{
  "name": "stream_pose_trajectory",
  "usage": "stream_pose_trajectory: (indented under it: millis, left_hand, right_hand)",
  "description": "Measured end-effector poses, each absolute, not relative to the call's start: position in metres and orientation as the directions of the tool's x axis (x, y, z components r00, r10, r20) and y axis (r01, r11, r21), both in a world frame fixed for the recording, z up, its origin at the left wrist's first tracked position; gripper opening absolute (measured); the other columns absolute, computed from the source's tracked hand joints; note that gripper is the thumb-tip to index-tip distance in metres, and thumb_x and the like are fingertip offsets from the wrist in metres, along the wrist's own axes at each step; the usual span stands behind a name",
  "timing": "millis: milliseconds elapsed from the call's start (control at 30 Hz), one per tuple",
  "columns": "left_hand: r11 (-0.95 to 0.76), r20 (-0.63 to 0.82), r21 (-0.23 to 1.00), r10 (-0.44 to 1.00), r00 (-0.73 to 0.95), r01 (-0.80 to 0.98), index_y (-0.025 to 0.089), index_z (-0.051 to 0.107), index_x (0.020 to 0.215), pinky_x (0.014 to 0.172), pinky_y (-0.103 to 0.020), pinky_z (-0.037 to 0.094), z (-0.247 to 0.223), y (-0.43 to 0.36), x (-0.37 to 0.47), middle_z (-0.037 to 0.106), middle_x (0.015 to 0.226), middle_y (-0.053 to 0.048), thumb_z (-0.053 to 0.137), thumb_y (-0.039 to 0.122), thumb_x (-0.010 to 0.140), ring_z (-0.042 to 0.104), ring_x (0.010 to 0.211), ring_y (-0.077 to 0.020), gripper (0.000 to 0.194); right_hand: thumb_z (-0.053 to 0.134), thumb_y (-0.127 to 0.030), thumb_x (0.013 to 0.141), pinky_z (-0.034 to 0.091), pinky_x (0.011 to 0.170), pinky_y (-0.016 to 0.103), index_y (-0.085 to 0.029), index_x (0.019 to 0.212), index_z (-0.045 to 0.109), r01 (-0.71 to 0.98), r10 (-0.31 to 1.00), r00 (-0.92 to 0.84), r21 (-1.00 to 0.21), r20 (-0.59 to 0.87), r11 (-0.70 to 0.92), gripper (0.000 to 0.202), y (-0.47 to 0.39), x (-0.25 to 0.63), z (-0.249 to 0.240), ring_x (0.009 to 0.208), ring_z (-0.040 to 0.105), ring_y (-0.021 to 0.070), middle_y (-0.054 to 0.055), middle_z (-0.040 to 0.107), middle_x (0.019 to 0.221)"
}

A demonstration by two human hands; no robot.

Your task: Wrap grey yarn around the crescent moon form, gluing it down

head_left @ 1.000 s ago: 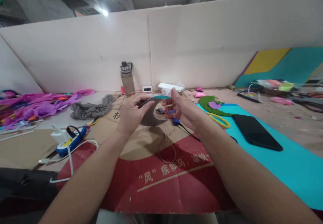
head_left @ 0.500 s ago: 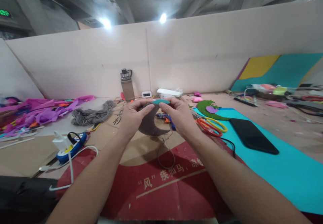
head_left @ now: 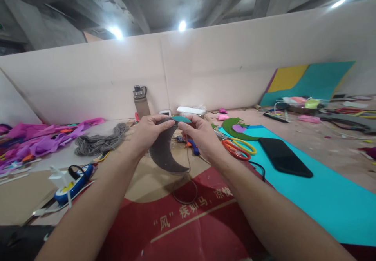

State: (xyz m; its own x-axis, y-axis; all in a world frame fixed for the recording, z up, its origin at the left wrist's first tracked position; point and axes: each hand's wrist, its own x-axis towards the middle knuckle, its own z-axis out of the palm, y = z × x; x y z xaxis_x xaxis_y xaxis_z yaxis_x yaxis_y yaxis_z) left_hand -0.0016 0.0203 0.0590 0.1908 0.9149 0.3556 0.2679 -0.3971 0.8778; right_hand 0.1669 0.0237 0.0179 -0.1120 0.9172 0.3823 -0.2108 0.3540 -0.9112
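Note:
Between both hands hangs a dark grey crescent point(head_left: 163, 151) with a small teal piece point(head_left: 180, 118) at its top edge. My left hand point(head_left: 152, 129) pinches the crescent's upper end between thumb and fingers. Close beside it, my right hand point(head_left: 195, 129) has thumb and fingers pressed together at the teal piece's right end. A thin cord point(head_left: 188, 155) drops from near the right fingertips and loops over the red and tan cardboard point(head_left: 205, 229) below.
Orange scissors point(head_left: 235, 150), yellow-handled scissors point(head_left: 246, 146), a green crescent point(head_left: 230, 125) and a black phone point(head_left: 284, 157) lie to the right. Grey yarn point(head_left: 101, 140), purple scraps point(head_left: 49, 141) and a blue power strip point(head_left: 73, 184) are left. A bottle point(head_left: 141, 102) stands behind.
The view has shifted slightly right. The grey crescent has tilted and its lower tip hangs lower, showing more of its face. Both hands still hold at the top.

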Motion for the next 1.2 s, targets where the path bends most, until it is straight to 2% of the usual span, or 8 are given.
stream_pose_trajectory:
  millis: [267,367,433,500,633,833,1000,1200]
  left_hand:
    - [-0.378,0.270,0.815,0.918,0.290,0.440,0.021,0.078,0.094,0.075,-0.033,0.048,0.072,0.034,-0.006,0.076,0.091,-0.008,0.078,0.044,0.071,0.065,0.082,-0.0217,0.033]
    - [-0.509,0.531,0.724,0.842,0.096,0.465,0.022,0.074,0.101,0.080,-0.031,0.046,0.061,0.029,-0.002,0.073,0.097,-0.007,0.080,0.042,0.070,0.063,0.086,-0.0195,0.038]
    - [-0.592,0.747,0.595,0.656,-0.103,0.543,0.022,0.073,0.093,0.077,-0.029,0.044,0.049,0.018,0.003,0.070,0.092,-0.005,0.074,0.040,0.077,0.058,0.081,-0.0167,0.025]
    - [-0.658,0.799,0.546,0.595,-0.086,0.519,0.022,0.070,0.082,0.070,-0.027,0.042,0.036,0.004,0.010,0.067,0.081,-0.002,0.065,0.039,0.085,0.054,0.071,-0.0140,0.019]
    - [-0.550,0.473,0.723,0.835,0.281,0.418,0.019,0.069,0.071,0.061,-0.027,0.040,0.016,-0.010,0.028,0.064,0.063,-0.001,0.056,0.049,0.089,0.055,0.061,-0.0142,0.037]
    - [-0.216,0.218,0.976,0.961,0.167,-0.030,0.017,0.064,0.078,0.049,-0.022,0.031,0.019,0.008,0.048,0.048,0.060,0.003,0.065,0.064,0.077,0.038,0.052,-0.0083,0.047]
    - [0.015,0.063,0.971,0.947,0.316,-0.239,0.017,0.062,0.086,0.042,-0.019,0.013,0.031,0.007,0.050,0.025,0.052,0.011,0.075,0.048,0.073,0.017,0.043,-0.0039,0.037]
    - [0.017,0.074,0.914,0.975,0.209,-0.405,0.018,0.061,0.092,0.045,-0.017,0.028,0.025,0.004,0.054,0.047,0.061,0.007,0.079,0.017,0.060,0.037,0.048,-0.0042,0.037]
  right_hand:
    - [0.070,-0.041,0.074,0.035,0.049,0.023,-0.020,0.076,0.060,-0.108,0.932,-0.077,-0.933,0.353,0.344,0.023,0.025,0.170,0.014,0.052,0.047,0.0094,-0.005,0.056,0.060]
    - [0.071,-0.037,0.070,0.038,0.052,0.024,-0.019,0.072,0.059,-0.227,0.955,-0.005,-0.930,0.298,0.289,0.022,0.030,0.170,0.012,0.051,0.048,0.0084,-0.004,0.058,0.061]
    - [0.072,-0.035,0.068,0.040,0.054,0.024,-0.018,0.071,0.059,-0.305,0.963,0.054,-0.914,0.263,0.267,0.022,0.035,0.171,0.013,0.052,0.049,0.0080,-0.003,0.059,0.062]
    - [0.074,-0.035,0.065,0.041,0.054,0.023,-0.017,0.070,0.059,-0.382,0.965,0.100,-0.886,0.244,0.264,0.023,0.039,0.172,0.014,0.052,0.048,0.0074,-0.003,0.059,0.061]
    - [0.080,-0.036,0.062,0.044,0.057,0.022,-0.017,0.071,0.061,-0.556,0.951,0.155,-0.772,0.267,0.307,0.028,0.038,0.173,0.018,0.055,0.051,0.0067,-0.004,0.061,0.063]
    - [0.087,-0.038,0.057,0.049,0.061,0.020,-0.018,0.073,0.063,-0.689,0.954,0.062,-0.679,0.293,0.253,0.035,0.031,0.172,0.022,0.059,0.055,0.0065,-0.005,0.063,0.065]
    - [0.086,-0.039,0.058,0.045,0.053,0.018,-0.019,0.073,0.063,-0.683,0.953,0.051,-0.685,0.299,0.252,0.034,0.032,0.173,0.023,0.057,0.052,0.0063,-0.005,0.061,0.065]
    - [0.078,-0.035,0.069,0.040,0.048,0.019,-0.019,0.076,0.063,-0.603,0.919,0.086,-0.714,0.386,0.356,0.024,0.031,0.174,0.023,0.055,0.049,0.0065,-0.004,0.059,0.065]
